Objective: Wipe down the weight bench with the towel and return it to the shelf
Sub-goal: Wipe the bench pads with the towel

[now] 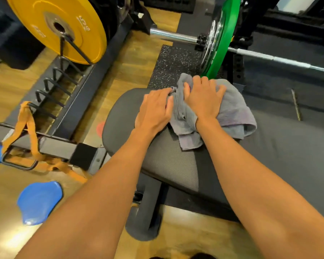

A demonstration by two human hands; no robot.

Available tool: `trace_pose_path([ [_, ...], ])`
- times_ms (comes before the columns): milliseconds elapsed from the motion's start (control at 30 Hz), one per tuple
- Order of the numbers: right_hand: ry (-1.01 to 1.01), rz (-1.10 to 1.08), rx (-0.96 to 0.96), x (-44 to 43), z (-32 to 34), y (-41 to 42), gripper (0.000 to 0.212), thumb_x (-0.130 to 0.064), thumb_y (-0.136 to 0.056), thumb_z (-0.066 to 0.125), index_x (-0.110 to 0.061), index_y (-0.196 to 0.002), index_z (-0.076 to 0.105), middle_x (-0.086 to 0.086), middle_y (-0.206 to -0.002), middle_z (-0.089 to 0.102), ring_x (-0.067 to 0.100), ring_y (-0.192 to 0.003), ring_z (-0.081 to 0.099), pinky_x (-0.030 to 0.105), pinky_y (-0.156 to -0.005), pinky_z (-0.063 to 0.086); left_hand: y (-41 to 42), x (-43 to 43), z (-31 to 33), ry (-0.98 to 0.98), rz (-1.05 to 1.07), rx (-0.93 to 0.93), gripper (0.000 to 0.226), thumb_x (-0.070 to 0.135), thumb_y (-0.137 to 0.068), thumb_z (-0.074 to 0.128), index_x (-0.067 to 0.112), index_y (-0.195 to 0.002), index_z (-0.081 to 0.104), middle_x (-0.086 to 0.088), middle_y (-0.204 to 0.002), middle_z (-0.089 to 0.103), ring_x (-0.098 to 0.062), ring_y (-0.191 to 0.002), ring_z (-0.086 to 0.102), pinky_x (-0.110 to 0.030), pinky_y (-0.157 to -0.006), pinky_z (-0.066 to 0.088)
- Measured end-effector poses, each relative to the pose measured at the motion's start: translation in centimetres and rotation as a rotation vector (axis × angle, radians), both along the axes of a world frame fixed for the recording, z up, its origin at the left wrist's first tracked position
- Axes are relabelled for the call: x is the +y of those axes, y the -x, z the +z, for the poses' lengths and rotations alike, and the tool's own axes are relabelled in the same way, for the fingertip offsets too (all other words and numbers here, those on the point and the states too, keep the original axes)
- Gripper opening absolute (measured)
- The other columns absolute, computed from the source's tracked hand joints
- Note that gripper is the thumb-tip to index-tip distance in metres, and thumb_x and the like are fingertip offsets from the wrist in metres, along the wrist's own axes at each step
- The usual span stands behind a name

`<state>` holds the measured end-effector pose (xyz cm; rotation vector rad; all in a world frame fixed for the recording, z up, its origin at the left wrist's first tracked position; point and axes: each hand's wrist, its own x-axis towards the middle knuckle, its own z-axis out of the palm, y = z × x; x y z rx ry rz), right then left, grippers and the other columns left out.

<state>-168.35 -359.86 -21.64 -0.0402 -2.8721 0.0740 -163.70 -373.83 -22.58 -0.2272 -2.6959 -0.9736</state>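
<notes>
At the rounded end of the bench point(157, 161): press flat and even, sweep in long overlapping passes down the pad, keep the cloth bunched under the palm. Right hand point(204, 101) spread open, pressing on the grey towel point(234, 113). Left hand point(153, 111) flat beside it, fingertips touching the towel's near edge, gripping nothing. Towel under and beyond the right palm.

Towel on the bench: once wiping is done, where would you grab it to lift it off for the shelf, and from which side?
Take the grey towel at its bunched, folded ridge under the right hand, coming from above. It lies crumpled on the bench pad, so the raised folds give a grip; its flat lower corner would likely trail loose. The left hand rests at its left edge.
</notes>
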Motion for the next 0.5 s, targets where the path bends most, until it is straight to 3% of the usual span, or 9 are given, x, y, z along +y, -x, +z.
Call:
trace_pose_path([
  [133, 0.014, 0.007, 0.099, -1.2, 0.1, -8.8, 0.036, -0.041, -0.094, 0.04, -0.012, -0.097, 0.06, 0.011, -0.091, 0.062, 0.031, -0.09, 0.056, 0.047, -0.087, 0.038, -1.3, -0.4, 1.5, -0.023, 0.022, -0.069, 0.026, 0.02, -0.1, 0.036, 0.003, -0.104, 0.055, -0.017, -0.095, 0.063, -0.035, -0.09, 0.054, -0.039, -0.079, 0.033],
  [367, -0.038, 0.145, 0.162, -2.0, -0.2, -18.8, 0.026, -0.041, -0.094, 0.046, -0.018, -0.092, 0.059, 0.004, -0.084, 0.058, 0.026, -0.081, 0.051, 0.046, -0.085, 0.033, -3.5, -5.3, 1.7, 0.088, -0.006, -0.094, 0.031, 0.023, -0.095, 0.036, 0.007, -0.097, 0.062, -0.011, -0.099, 0.067, -0.033, -0.096, 0.059, -0.047, -0.087, 0.041],
  [433, -0.062, 0.14, 0.211, -2.3, -0.7, -17.1, 0.027, -0.041, -0.094, 0.046, -0.018, -0.088, 0.058, 0.003, -0.079, 0.057, 0.026, -0.077, 0.052, 0.046, -0.083, 0.034, -3.2, -5.8, 1.4, 0.008, -0.001, -0.091, 0.033, 0.025, -0.095, 0.037, 0.007, -0.099, 0.063, -0.01, -0.102, 0.067, -0.03, -0.099, 0.059, -0.045, -0.089, 0.041],
  [500, -0.065, 0.117, 0.257, -3.2, -1.4, -13.1, 0.028, -0.041, -0.093, 0.045, -0.017, -0.085, 0.058, 0.003, -0.075, 0.056, 0.026, -0.074, 0.053, 0.045, -0.082, 0.033, -3.0, -6.0, 0.4, -0.227, 0.059, -0.068, 0.036, 0.032, -0.096, 0.038, 0.011, -0.114, 0.061, -0.005, -0.113, 0.066, -0.019, -0.106, 0.059, -0.035, -0.092, 0.043],
])
